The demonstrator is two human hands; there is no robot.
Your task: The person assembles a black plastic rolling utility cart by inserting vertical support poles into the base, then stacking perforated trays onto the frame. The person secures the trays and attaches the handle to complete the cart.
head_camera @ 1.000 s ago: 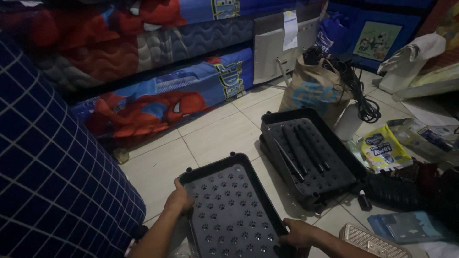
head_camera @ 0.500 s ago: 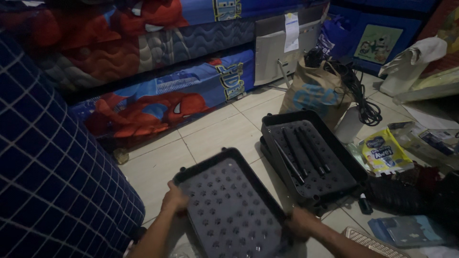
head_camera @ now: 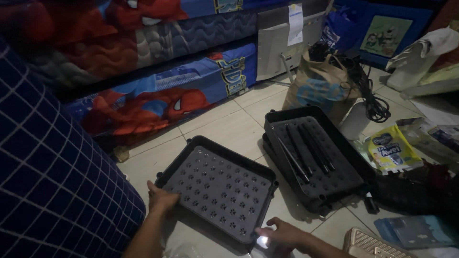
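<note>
Down on the pale tiled floor (head_camera: 224, 131), a person is holding a dark plastic tray (head_camera: 217, 188) whose flat bottom is punched with rows of paw-shaped holes. Their left hand (head_camera: 162, 199) is gripping the tray's near left edge, with the fingers curled over the rim. Their right hand (head_camera: 282, 234) is lying at the tray's near right corner, fingers spread fairly wide and touching the rim, though the light is too dim to tell whether they are really clasping it. This tray is sitting low over the tiles, turned at an angle, with small round knobs sticking up at its corners. Just to the right, a stack of similar trays (head_camera: 318, 160) is resting on the floor, and several black rods (head_camera: 306, 150) are lying side by side in the top one. Behind that stack, a brown paper bag (head_camera: 318, 86) is standing with black cables (head_camera: 368, 93) spilling out of it. A yellow packet (head_camera: 392, 150) is lying near the stack's right side. Patterned mattresses (head_camera: 158, 102) in red and blue are stacking up along the far side, and a blue checked cloth (head_camera: 52, 181) is filling the left foreground.
</note>
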